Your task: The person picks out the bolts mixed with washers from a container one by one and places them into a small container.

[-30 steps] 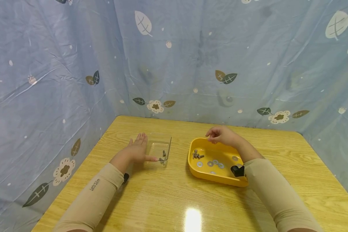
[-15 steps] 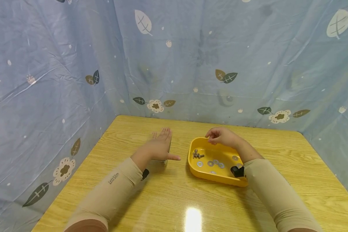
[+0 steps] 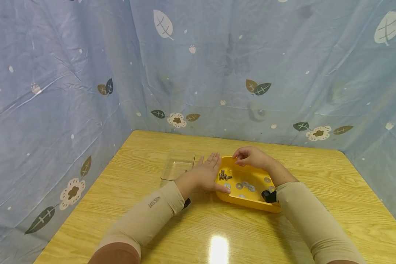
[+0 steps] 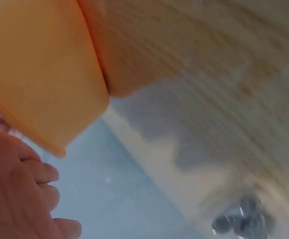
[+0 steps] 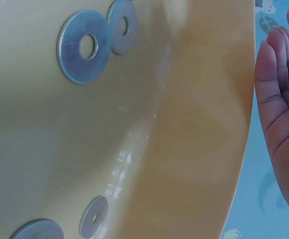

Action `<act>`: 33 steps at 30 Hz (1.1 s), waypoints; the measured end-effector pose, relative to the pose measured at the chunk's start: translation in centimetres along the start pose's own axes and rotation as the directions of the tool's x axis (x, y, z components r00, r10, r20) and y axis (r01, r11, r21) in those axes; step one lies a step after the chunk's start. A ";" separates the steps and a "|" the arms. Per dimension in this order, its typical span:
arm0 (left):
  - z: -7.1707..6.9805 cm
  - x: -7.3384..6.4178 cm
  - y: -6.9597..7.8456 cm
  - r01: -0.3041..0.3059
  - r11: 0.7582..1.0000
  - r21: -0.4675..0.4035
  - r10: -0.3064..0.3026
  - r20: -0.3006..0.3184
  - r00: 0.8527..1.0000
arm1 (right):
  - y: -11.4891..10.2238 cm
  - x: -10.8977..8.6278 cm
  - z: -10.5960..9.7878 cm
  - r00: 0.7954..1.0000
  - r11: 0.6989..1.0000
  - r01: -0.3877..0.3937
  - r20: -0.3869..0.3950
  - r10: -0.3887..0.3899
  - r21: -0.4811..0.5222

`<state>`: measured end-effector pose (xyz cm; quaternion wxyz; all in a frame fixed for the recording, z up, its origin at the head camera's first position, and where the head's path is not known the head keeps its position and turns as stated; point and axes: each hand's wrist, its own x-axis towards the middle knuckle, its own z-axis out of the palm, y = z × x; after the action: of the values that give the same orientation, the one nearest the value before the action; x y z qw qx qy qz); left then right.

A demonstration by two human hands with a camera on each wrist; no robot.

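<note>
My left hand lies at the left rim of a yellow tray, fingers straight and thumb spread over the near-left corner. In the left wrist view its fingers show beside the tray's outer wall. Over the tray's far rim is my right hand, fingers loosely bent; the right wrist view has these fingers just beyond the rim, no object showing in them. Inside the tray sit several socket-head screws in a cluster at the left and several flat washers scattered about, large in the right wrist view.
A clear plastic box stands left of the tray, partly behind my left hand. Screws show in it in the left wrist view. The wooden table meets a blue patterned curtain at the back and left.
My left hand has moved right, from over the clear box to the yellow tray's left rim, uncovering most of the box. The right hand has stayed almost still at the far rim.
</note>
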<state>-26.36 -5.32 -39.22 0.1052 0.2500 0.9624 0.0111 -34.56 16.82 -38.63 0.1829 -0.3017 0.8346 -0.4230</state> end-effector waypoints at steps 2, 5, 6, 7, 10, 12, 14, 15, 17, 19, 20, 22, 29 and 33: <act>0.1 0.1 0.4 -0.002 1.000 0.007 0.002 0.009 1.000 | 0.2 0.1 0.1 1.000 1.000 -0.003 0.008 0.003 -0.011; 0.3 0.2 0.7 0.006 1.000 0.017 -0.006 0.012 1.000 | 0.4 0.2 0.4 0.999 0.999 -0.011 0.030 0.012 -0.038; 0.3 0.2 0.8 0.009 1.000 0.021 -0.009 0.012 1.000 | 0.4 0.3 0.5 0.999 0.999 -0.010 0.036 0.011 -0.047; 0.4 0.2 0.8 0.011 1.000 0.024 -0.012 0.013 1.000 | 0.4 0.3 0.7 0.999 0.998 -0.007 0.040 0.009 -0.056; 0.5 0.2 0.8 0.016 1.000 0.011 -0.016 0.015 1.000 | 0.6 0.4 1.0 0.999 0.997 0.005 0.049 -0.001 -0.075; 0.5 0.2 0.8 0.020 1.000 0.006 -0.020 0.016 1.000 | 0.8 0.5 1.2 0.998 0.995 0.014 0.059 -0.009 -0.094; 0.5 0.2 0.8 0.028 0.999 0.018 -0.028 0.016 0.999 | 1.0 0.6 1.4 0.997 0.992 0.021 0.078 -0.012 -0.121; 0.5 0.2 0.8 0.033 0.999 0.021 -0.033 0.016 0.999 | 1.1 0.6 1.4 0.996 0.991 0.024 0.089 -0.012 -0.133; 0.5 0.2 0.8 0.041 0.999 0.033 -0.041 0.014 0.999 | 1.1 0.6 1.5 0.993 0.988 0.029 0.115 -0.012 -0.151; 0.5 0.1 0.8 0.046 0.998 0.034 -0.046 0.011 0.999 | 1.2 0.7 1.6 0.990 0.983 0.037 0.143 -0.011 -0.180; 0.5 0.1 0.8 0.046 0.999 0.028 -0.046 0.009 0.999 | 1.2 0.8 1.7 0.987 0.980 0.041 0.158 -0.010 -0.197; 0.5 0.1 0.8 0.045 0.999 0.023 -0.045 0.005 0.999 | 1.4 0.8 1.9 0.982 0.970 0.053 0.189 -0.008 -0.236; 0.7 0.0 0.8 0.044 0.999 0.026 -0.045 0.012 0.999 | 2.1 1.0 3.0 0.971 0.957 0.053 0.240 0.017 -0.284; 0.8 0.1 0.9 0.052 0.998 0.023 -0.052 0.013 0.999 | 2.4 1.1 3.5 0.971 0.962 0.040 0.236 0.026 -0.270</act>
<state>-25.87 -4.52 -39.94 0.1093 0.2261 0.9680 -0.0043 -34.29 15.09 -42.67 0.2366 -0.3752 0.8559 -0.2657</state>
